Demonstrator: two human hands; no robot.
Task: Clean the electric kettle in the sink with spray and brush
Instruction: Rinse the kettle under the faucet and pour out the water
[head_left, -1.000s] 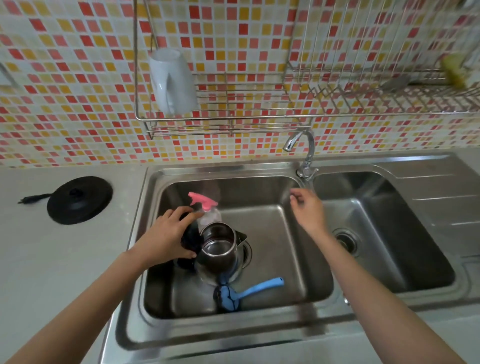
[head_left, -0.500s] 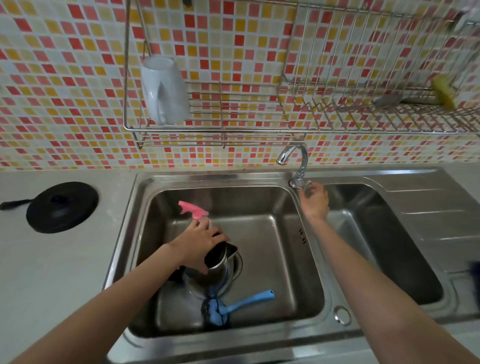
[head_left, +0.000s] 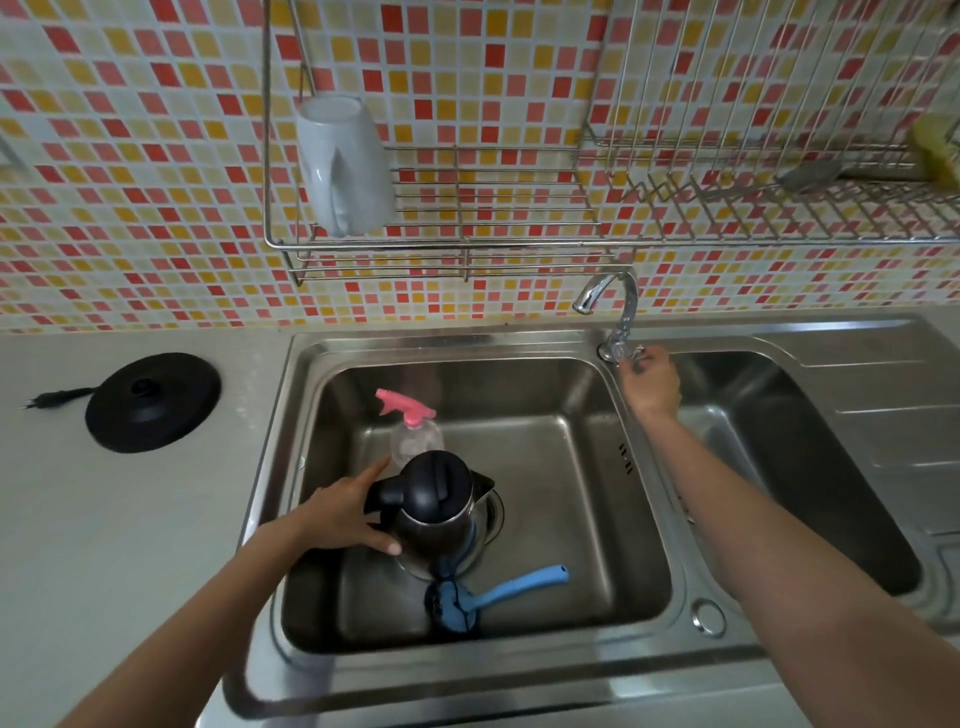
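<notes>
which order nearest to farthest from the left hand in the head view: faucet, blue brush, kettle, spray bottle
1. kettle, held at its handle by the left hand.
2. spray bottle, just behind the fingertips.
3. blue brush, front right of the kettle.
4. faucet, far back right.

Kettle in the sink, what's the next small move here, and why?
Probably turn the tap handle with the right hand: its fingers pinch it, no water runs from the tap, and the left hand steadies the kettle by its handle.
</notes>
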